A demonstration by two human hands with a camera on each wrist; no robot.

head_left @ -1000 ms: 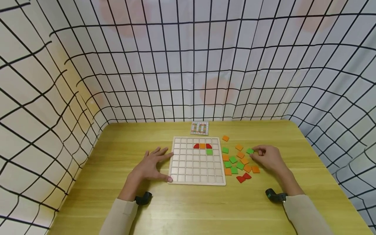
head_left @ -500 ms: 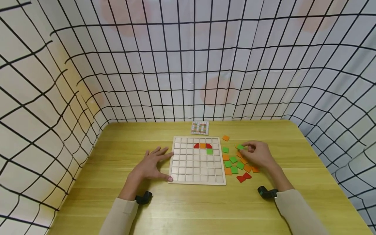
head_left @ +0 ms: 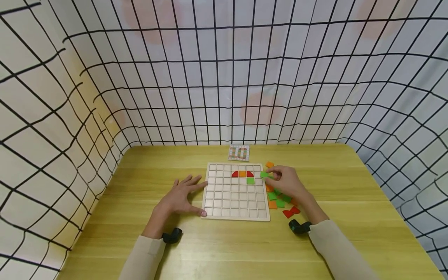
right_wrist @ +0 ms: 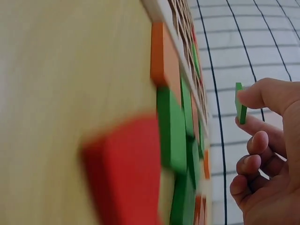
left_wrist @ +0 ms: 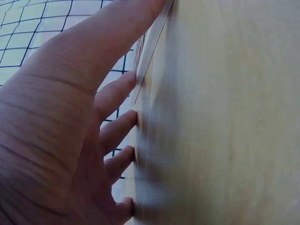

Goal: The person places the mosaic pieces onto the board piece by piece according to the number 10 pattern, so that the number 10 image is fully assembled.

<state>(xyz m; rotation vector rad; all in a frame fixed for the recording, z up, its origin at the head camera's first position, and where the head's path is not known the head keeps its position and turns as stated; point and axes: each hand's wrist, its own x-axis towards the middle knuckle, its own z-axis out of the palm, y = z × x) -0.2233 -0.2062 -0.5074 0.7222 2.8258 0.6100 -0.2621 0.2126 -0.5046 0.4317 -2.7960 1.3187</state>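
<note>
A pale wooden grid board point(head_left: 231, 198) lies on the table, with two red quarter-round pieces, an orange square point(head_left: 242, 174) and a green square point(head_left: 250, 181) set in its upper right cells. My left hand point(head_left: 180, 197) is spread at the board's left edge, thumb at the lower corner and index finger higher up; the left wrist view shows its straight fingers point(left_wrist: 119, 126) touching down. Between thumb and index finger my right hand point(head_left: 285, 182) pinches a green square tile point(right_wrist: 240, 104), held above the board's right edge. Its other fingers are loosely curled.
Loose green and orange tiles point(head_left: 272, 205) lie right of the board, partly hidden under my right hand. Two red pieces point(head_left: 291, 212) lie nearest me. Behind the board is a small pattern card point(head_left: 239, 153). A black grid-patterned sheet point(head_left: 224, 77) surrounds the table.
My right hand has carried the green tile leftward from the far side of the loose pieces to the board's right edge. The left hand has stayed in place.
</note>
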